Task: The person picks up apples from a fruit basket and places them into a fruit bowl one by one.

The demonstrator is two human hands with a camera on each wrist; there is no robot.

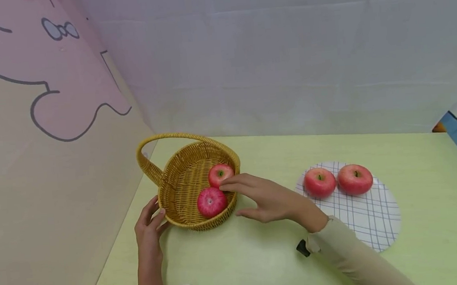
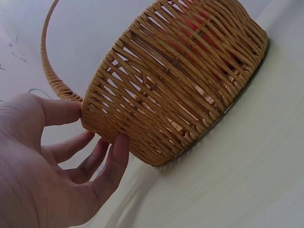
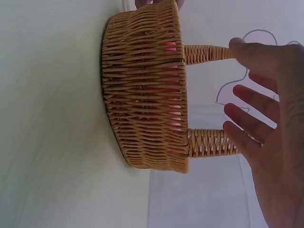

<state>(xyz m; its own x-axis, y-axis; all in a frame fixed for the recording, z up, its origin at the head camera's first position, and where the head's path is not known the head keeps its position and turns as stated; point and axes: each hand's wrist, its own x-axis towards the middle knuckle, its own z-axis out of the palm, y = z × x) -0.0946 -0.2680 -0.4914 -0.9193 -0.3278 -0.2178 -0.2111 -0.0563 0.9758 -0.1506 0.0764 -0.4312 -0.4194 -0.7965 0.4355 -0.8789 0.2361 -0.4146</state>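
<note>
A round wicker basket (image 1: pixel 185 181) with a tall handle stands at the left of the table. In it lie two red apples, one with its stem up (image 1: pixel 220 174) and the other nearer the front rim (image 1: pixel 211 203). My left hand (image 1: pixel 148 227) holds the basket's left side; in the left wrist view, the digits (image 2: pixel 116 159) touch its rim and outer wall. Over the right rim reaches my right hand (image 1: pixel 267 197), fingers spread and loosely bent, holding nothing. Its fingertips overlap the apples in the head view, but the right wrist view shows the hand (image 3: pixel 270 109) above the rim.
On the right, two more red apples (image 1: pixel 319 182) (image 1: pixel 355 179) sit on a round white checked mat (image 1: pixel 373 220). Behind the pale table (image 1: pixel 270 157) hangs a light cloth wall (image 1: pixel 267 68). A wall with a pink drawing (image 1: pixel 60 97) stands close on the left.
</note>
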